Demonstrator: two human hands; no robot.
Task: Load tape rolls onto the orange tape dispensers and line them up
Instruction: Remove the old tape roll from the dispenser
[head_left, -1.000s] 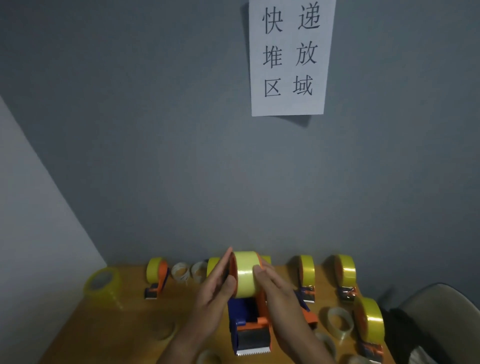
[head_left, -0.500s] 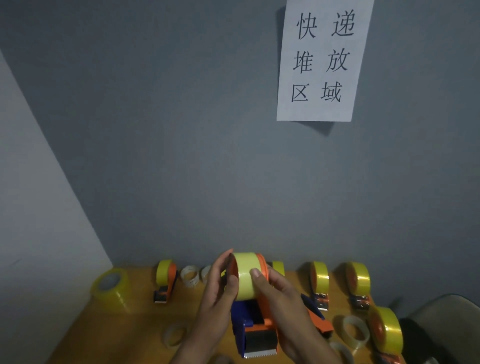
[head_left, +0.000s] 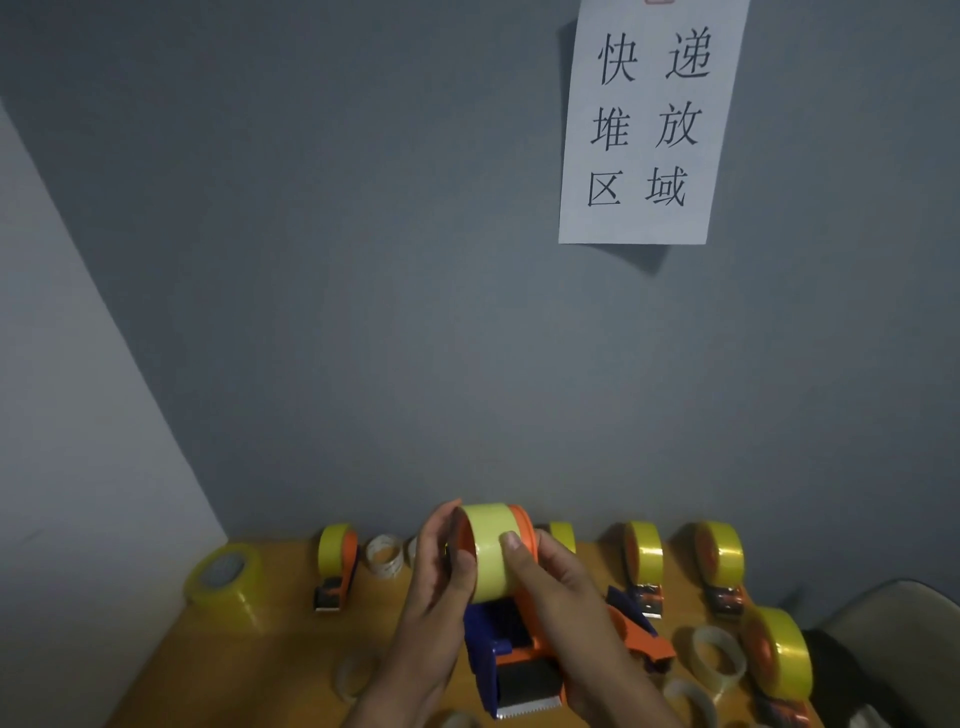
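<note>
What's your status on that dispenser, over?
Left hand flat on tape roll. Right hand grips roll on dispenser. Nothing blocking.

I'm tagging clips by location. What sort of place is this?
Probably a parcel packing or storage corner. A paper sign on the grey wall reads "express parcel stacking area" in Chinese, and the wooden table holds several loaded tape dispensers and spare rolls.

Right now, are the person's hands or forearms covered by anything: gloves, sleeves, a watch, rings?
Nothing shows. The left hand and right hand are bare, with no gloves, rings or watch, and both forearms run bare to the bottom edge without sleeves.
</note>
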